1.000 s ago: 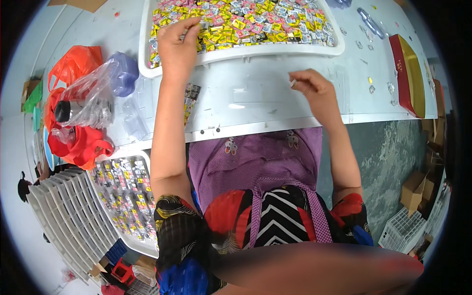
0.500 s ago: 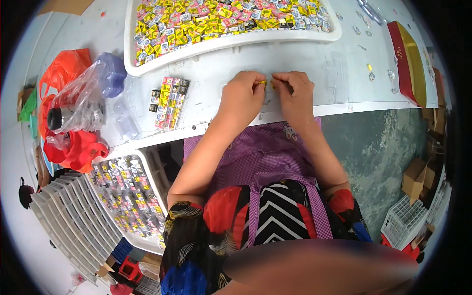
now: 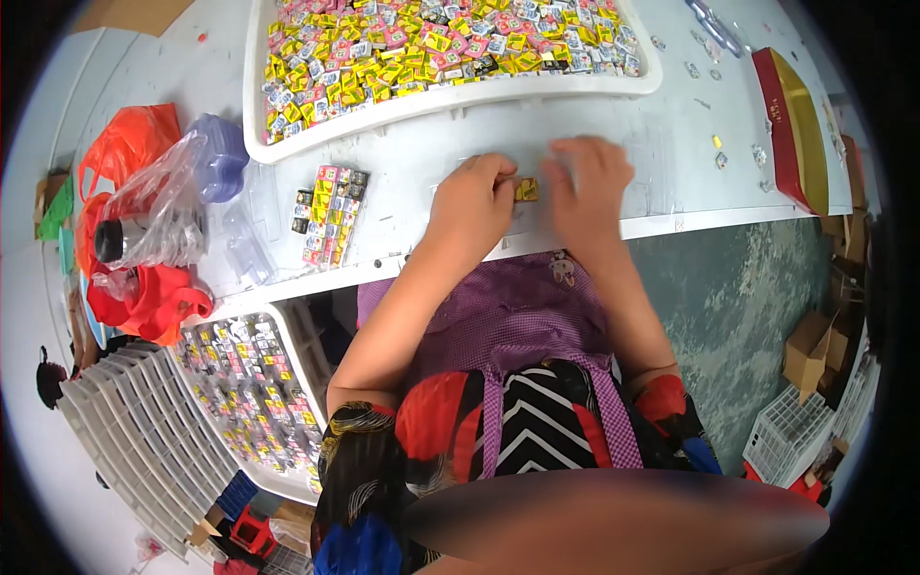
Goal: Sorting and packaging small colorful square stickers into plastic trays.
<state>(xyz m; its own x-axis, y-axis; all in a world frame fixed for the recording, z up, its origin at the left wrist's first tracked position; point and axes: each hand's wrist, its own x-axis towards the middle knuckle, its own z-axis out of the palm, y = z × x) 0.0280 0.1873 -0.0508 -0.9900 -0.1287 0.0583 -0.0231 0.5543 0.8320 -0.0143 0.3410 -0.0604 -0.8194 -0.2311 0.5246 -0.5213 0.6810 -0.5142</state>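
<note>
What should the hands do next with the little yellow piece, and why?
Perhaps the right hand should help steady the small yellow piece with its fingers: the left hand is right at the piece's left side, while the right, blurred, seems just apart from it.

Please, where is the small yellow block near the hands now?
The small yellow block is just right of centre in the head view, between the left hand and the blurred right hand, nearer the left.
</note>
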